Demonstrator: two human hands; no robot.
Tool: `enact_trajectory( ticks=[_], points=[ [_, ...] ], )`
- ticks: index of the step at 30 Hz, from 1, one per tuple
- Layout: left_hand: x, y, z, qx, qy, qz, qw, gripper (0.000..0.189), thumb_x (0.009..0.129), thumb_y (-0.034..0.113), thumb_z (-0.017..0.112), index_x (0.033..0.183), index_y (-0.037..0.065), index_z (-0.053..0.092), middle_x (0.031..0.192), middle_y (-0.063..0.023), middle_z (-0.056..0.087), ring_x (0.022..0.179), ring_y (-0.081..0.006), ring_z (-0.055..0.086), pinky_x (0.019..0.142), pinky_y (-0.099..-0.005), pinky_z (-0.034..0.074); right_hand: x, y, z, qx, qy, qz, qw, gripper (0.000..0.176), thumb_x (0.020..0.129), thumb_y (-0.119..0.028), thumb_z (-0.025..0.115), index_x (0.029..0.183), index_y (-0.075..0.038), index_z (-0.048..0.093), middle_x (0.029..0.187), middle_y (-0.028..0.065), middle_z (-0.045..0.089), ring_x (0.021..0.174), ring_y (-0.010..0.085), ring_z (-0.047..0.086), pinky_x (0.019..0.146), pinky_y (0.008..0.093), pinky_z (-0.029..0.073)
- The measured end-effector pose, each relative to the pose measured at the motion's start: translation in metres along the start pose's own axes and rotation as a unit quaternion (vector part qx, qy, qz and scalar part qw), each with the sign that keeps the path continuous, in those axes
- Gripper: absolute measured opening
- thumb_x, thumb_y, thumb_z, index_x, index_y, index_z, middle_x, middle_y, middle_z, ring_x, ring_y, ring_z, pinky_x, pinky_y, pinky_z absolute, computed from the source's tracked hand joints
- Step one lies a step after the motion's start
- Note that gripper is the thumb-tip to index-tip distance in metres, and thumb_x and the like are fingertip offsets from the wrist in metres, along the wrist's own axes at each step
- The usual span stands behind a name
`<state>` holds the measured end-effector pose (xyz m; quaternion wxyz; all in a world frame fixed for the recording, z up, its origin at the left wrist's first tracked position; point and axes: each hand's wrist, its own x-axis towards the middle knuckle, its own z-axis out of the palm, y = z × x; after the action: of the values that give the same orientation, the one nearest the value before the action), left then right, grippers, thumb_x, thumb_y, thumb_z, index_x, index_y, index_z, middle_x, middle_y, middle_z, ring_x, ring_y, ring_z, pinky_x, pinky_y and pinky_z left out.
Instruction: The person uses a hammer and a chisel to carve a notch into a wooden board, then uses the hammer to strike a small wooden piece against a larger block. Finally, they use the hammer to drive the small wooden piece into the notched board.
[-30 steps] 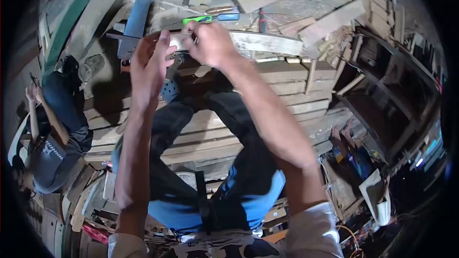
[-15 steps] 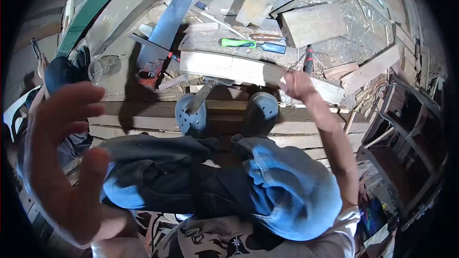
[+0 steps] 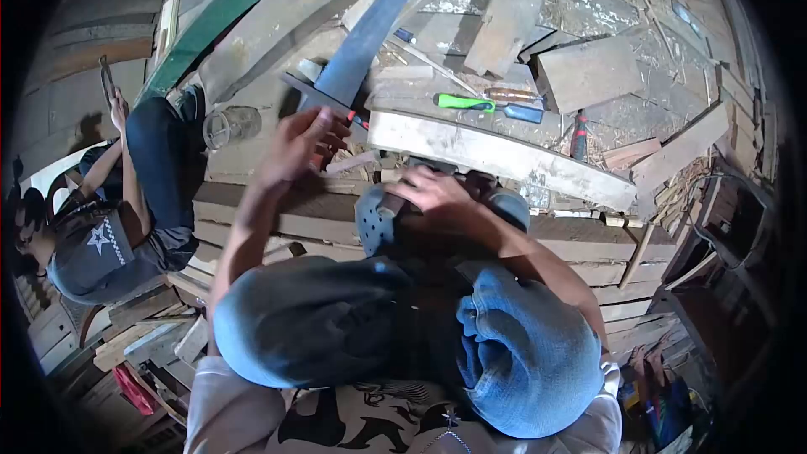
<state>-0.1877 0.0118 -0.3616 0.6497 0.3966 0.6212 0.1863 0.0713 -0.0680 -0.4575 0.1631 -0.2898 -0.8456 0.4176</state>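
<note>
My left hand (image 3: 296, 147) hovers over the red handle of a handsaw (image 3: 370, 38), its fingers apart and slightly bent, holding nothing. A dark flat tool (image 3: 318, 99) with a red end lies across the saw blade, just beyond those fingers. My right hand (image 3: 433, 192) is closed around what looks like a hammer, above my clogs; the blunt handle end (image 3: 392, 204) pokes out at its left, and the head is mostly hidden. Ahead lies a pale board (image 3: 496, 154). Behind it are a chisel with a green handle (image 3: 464, 102) and a red-and-black handled tool (image 3: 579, 136).
A clear jar (image 3: 233, 127) lies at the left, near a seated person (image 3: 113, 231) holding a phone-like object. A green beam (image 3: 227, 21) runs along the upper left. Loose boards (image 3: 590, 73), shavings and offcuts cover the right side. A blue-capped thin tool (image 3: 405, 35) lies behind.
My left hand has gone from close to the camera out to the saw handle. My right hand has left the pale board and moved left onto the hammer. The view has shifted left.
</note>
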Motion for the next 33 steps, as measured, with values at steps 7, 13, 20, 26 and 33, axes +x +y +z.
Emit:
enact_trajectory(
  ticks=[7, 13, 20, 26, 33],
  points=[
    [0.056, -0.107, 0.029, 0.325, 0.081, 0.086, 0.938, 0.046, 0.083, 0.03, 0.067, 0.113, -0.001, 0.053, 0.099, -0.0214, 0.064, 0.087, -0.0359, 0.065, 0.077, -0.0425, 0.05, -0.01, 0.022, 0.012, 0.048, 0.087, 0.007, 0.995, 0.04, 0.069, -0.016, 0.069, 0.107, -0.008, 0.058, 0.107, 0.01, 0.061, 0.1, 0.0263, 0.06, 0.086, 0.0392, 0.05],
    [0.077, -0.135, 0.042, 0.436, 0.082, 0.164, 0.881, 0.074, 0.071, 0.021, 0.075, 0.129, 0.002, 0.034, 0.135, -0.0232, 0.035, 0.12, -0.0415, 0.042, 0.095, -0.0441, 0.04, -0.05, -0.003, -0.026, 0.226, 0.299, 0.202, 0.905, 0.025, 0.077, -0.001, 0.073, 0.099, -0.003, 0.062, 0.102, 0.0127, 0.068, 0.101, 0.0232, 0.065, 0.086, 0.0327, 0.051],
    [0.058, -0.168, 0.059, 0.355, 0.23, 0.131, 0.897, 0.046, 0.078, 0.02, 0.071, 0.114, 0.0, 0.053, 0.112, -0.0212, 0.057, 0.099, -0.0357, 0.059, 0.082, -0.0412, 0.048, -0.078, -0.014, -0.056, 0.19, 0.337, 0.28, 0.879, 0.025, 0.076, -0.002, 0.075, 0.097, 0.002, 0.063, 0.099, 0.0197, 0.068, 0.097, 0.0244, 0.065, 0.087, 0.0347, 0.05],
    [0.031, -0.238, 0.05, 0.19, 0.193, 0.045, 0.962, 0.02, 0.087, 0.02, 0.062, 0.093, 0.002, 0.065, 0.083, -0.0129, 0.068, 0.074, -0.0208, 0.067, 0.069, -0.0317, 0.051, -0.103, -0.018, -0.069, 0.224, 0.427, 0.335, 0.81, 0.018, 0.084, 0.001, 0.065, 0.1, 0.0, 0.056, 0.106, 0.0234, 0.064, 0.098, 0.022, 0.063, 0.085, 0.0316, 0.051],
    [0.025, -0.253, 0.053, 0.171, 0.204, 0.049, 0.963, 0.019, 0.089, 0.019, 0.059, 0.092, 0.001, 0.065, 0.079, -0.0102, 0.067, 0.074, -0.0169, 0.066, 0.068, -0.0301, 0.051, -0.091, 0.002, -0.1, 0.2, 0.454, 0.441, 0.748, 0.016, 0.085, -0.004, 0.065, 0.097, 0.003, 0.059, 0.102, 0.0209, 0.065, 0.098, 0.0234, 0.063, 0.081, 0.0377, 0.056]
  ],
)
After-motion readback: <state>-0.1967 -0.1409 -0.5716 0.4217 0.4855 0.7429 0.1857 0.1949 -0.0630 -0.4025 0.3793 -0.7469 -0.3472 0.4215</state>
